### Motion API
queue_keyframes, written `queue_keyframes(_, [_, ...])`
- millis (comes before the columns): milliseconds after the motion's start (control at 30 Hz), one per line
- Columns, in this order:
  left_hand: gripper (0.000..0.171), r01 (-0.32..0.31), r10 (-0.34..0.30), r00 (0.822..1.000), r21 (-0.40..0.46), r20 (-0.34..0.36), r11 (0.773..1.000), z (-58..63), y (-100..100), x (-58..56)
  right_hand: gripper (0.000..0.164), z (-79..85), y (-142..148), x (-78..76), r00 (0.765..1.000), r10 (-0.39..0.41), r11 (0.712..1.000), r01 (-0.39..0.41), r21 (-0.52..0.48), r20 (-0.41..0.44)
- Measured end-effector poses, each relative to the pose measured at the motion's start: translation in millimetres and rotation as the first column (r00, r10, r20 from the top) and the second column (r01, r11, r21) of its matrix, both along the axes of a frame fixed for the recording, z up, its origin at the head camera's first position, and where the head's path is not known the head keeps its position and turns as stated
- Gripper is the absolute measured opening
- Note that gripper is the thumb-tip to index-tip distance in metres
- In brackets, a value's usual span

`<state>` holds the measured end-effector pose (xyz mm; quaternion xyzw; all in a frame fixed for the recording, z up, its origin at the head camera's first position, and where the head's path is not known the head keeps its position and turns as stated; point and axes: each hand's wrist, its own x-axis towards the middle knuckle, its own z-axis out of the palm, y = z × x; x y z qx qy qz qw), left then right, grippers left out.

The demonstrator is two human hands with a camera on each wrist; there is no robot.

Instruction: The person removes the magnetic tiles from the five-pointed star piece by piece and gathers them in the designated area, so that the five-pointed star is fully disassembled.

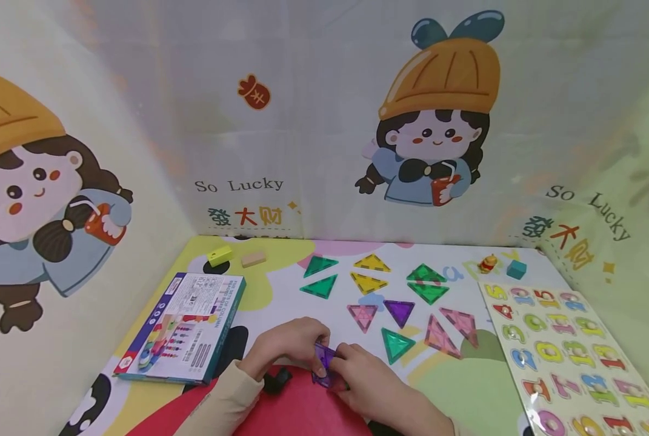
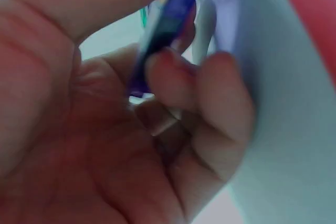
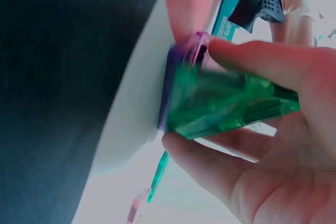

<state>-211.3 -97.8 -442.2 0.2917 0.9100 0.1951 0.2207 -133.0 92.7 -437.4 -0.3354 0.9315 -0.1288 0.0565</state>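
Note:
Near the front edge of the table both hands meet at a small cluster of translucent magnetic tiles. The left hand (image 1: 297,344) pinches a purple magnetic tile (image 1: 324,356), seen edge-on as a purple strip (image 2: 170,17) in the left wrist view. From the other side, the right hand (image 1: 369,380) grips green magnetic tiles (image 3: 220,98) between thumb and fingers. A purple edge (image 3: 167,90) and a pink piece (image 3: 198,48) touch the green ones. How the held tiles join is partly hidden by the fingers.
Loose triangular tiles lie beyond the hands: green (image 1: 396,345), purple (image 1: 399,312), pink (image 1: 361,316) and yellow (image 1: 372,262). At the left lies a boxed toy (image 1: 193,327); at the right, a number puzzle board (image 1: 572,357). Blocks (image 1: 219,255) and a small figurine (image 1: 488,263) stand at the back.

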Motion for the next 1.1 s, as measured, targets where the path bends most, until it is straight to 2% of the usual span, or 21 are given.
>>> queue_keyframes(100, [0.027,-0.059,0.056,0.998,0.074,0.04,0.996,-2.0,-6.2,-10.2,0.022,1.9,0.0,-1.5,0.998,-0.008,1.0,0.006,0.028,0.069])
queue_keyframes(167, [0.024,-0.126,0.122,0.992,0.113,0.044,0.985,-4.3,-10.8,-16.9,0.026,2.4,-0.5,-1.9,0.994,-0.014,0.999,0.01,0.045,0.105])
queue_keyframes(367, [0.029,-0.305,0.307,0.951,0.221,0.029,0.926,-9.1,-18.6,-31.6,0.03,2.6,0.5,-2.9,0.989,-0.034,0.999,0.029,0.041,0.141])
queue_keyframes(500, [0.038,-0.369,0.387,0.921,0.209,-0.048,0.906,-9.9,-20.4,-33.6,0.037,4.4,1.4,-2.1,0.985,-0.082,0.996,0.077,0.038,0.151])
queue_keyframes(600, [0.04,-0.398,0.419,0.901,0.176,-0.109,0.901,-7.2,-20.4,-32.1,0.043,7.4,3.0,-1.5,0.984,-0.123,0.992,0.12,0.034,0.128])
queue_keyframes(633, [0.038,-0.391,0.413,0.904,0.17,-0.115,0.904,-6.2,-20.2,-31.0,0.044,8.6,3.8,-1.3,0.984,-0.134,0.991,0.131,0.029,0.114])
queue_keyframes(700, [0.032,-0.355,0.374,0.923,0.171,-0.093,0.919,-4.0,-19.2,-28.9,0.043,10.6,5.9,-0.9,0.987,-0.143,0.99,0.142,0.009,0.076])
queue_keyframes(800, [0.02,-0.239,0.25,0.967,0.171,-0.045,0.956,-1.3,-17.2,-23.6,0.038,12.2,8.7,-1.5,0.989,-0.143,0.989,0.144,-0.032,0.039])
queue_keyframes(867, [0.015,-0.16,0.162,0.987,0.163,-0.001,0.974,1.4,-15.6,-18.4,0.034,12.6,9.7,-2.5,0.99,-0.139,0.989,0.141,-0.053,0.037])
queue_keyframes(967, [0.013,-0.063,0.055,0.997,0.129,0.063,0.99,7.2,-13.0,-8.6,0.029,13.0,10.2,-4.7,0.99,-0.13,0.989,0.133,-0.066,0.051])
queue_keyframes(1100, [0.018,-0.001,-0.011,0.991,0.09,0.131,0.996,12.2,-8.2,2.7,0.024,14.4,11.8,-8.0,0.99,-0.127,0.99,0.131,-0.061,0.06])
